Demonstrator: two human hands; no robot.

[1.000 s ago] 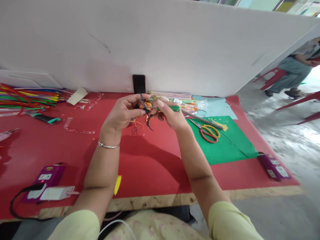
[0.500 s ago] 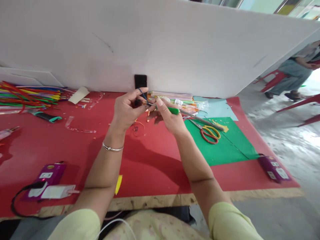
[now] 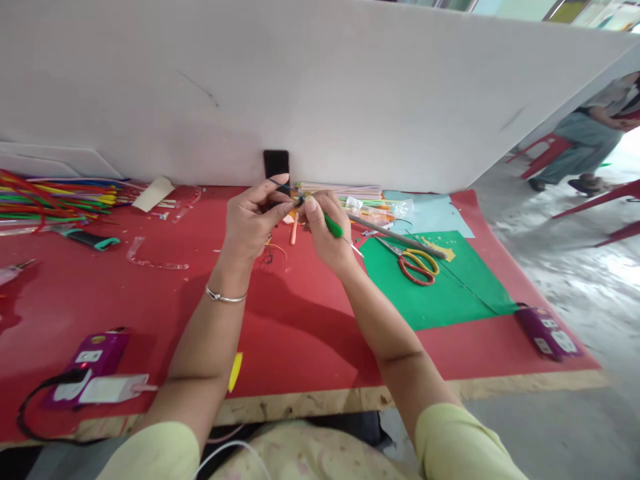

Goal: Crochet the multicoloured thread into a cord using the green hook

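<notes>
A dark blue cord [image 3: 277, 182] is looped over the index finger of my left hand [image 3: 251, 217]; its thumb and fingers are pinched on the cord. Close against it, my right hand [image 3: 330, 230] is closed, its thumb and index fingertip meeting at the cord. A green-handled tool [image 3: 333, 225] with a thin metal shaft lies across the right palm, the shaft pointing down to the right. The small work between the fingertips is mostly hidden. Behind the hands lie bundled pastel sticks [image 3: 340, 190]. A grey fuzzy stick [image 3: 397, 235] extends to the right of my right hand.
Scissors [image 3: 417, 265] lie on a green sheet [image 3: 450, 300]. A black phone [image 3: 277, 162] leans on the white board [image 3: 300, 87]. Purple power strips [image 3: 103, 353] sit at both sides. Colourful pipe cleaners [image 3: 55, 197] and a cutter [image 3: 90, 238] lie left. A person [image 3: 595, 133] sits beyond.
The green-handled tool has turned in my right hand; its shaft pointed left at the cord and now points down to the right. My right fingertips have moved left to the cord.
</notes>
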